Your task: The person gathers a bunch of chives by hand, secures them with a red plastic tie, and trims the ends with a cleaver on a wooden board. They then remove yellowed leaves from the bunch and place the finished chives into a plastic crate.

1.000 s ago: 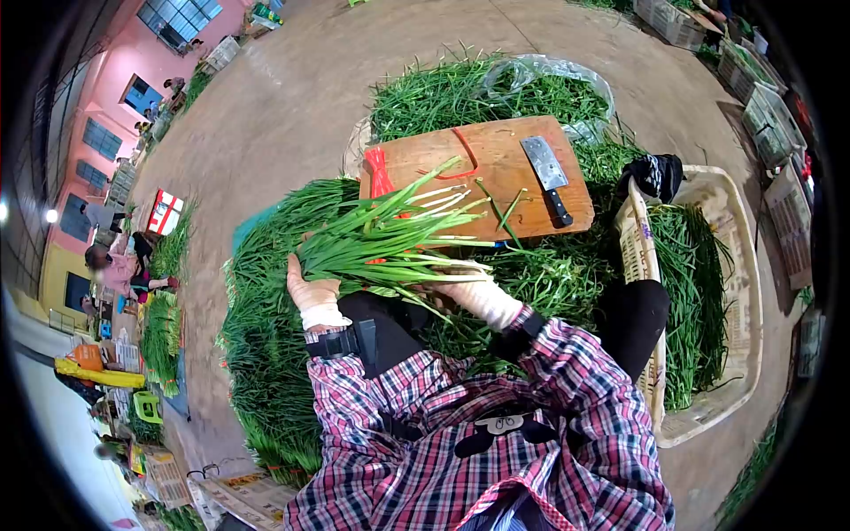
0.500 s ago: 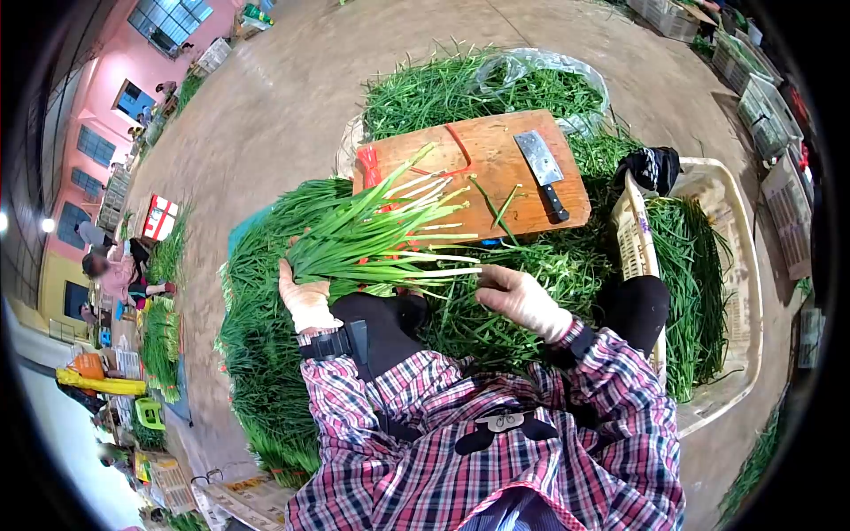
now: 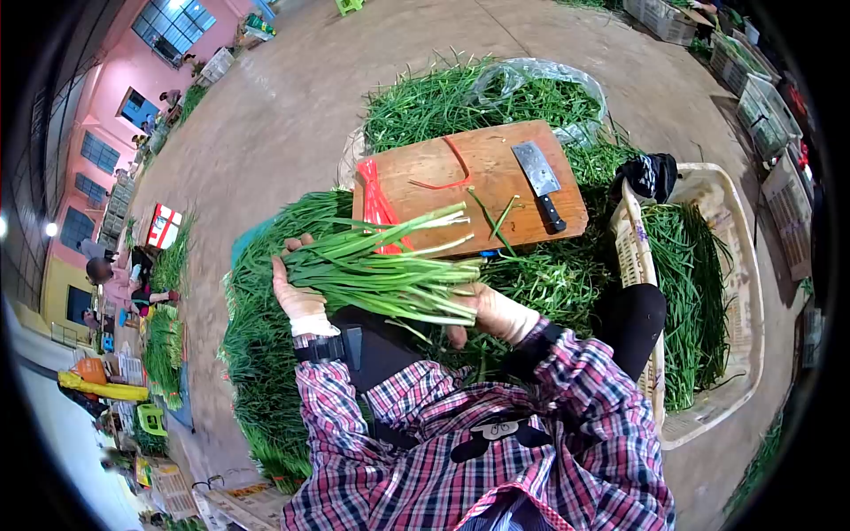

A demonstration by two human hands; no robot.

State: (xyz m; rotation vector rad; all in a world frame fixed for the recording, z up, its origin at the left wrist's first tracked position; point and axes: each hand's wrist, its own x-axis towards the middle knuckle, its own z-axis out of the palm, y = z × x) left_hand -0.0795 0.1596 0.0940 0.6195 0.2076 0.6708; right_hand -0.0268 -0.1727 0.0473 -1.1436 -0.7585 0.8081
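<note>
A bunch of long green stalks with pale ends [image 3: 381, 270] lies across between my hands. My left hand [image 3: 297, 288] is closed around its leafy end. At the pale ends, my right hand [image 3: 491, 311] has its fingers wrapped round the stalks, with the thumb partly hidden. Just beyond the bunch is a wooden board [image 3: 496, 195]. A cleaver [image 3: 538, 181] with a black handle rests on the board, beside a few loose green stalks [image 3: 496, 217] and red ties [image 3: 376, 199].
Piles of green stalks lie left of me [image 3: 266, 354] and behind the board [image 3: 425, 106]. A pale plastic crate [image 3: 757, 310] with more stalks stands at the right. A seated person [image 3: 115, 288] is far left.
My right hand has moved left onto the pale ends, which are now closer together. The bunch has swung nearer to me, uncovering more of the board and the red ties.
</note>
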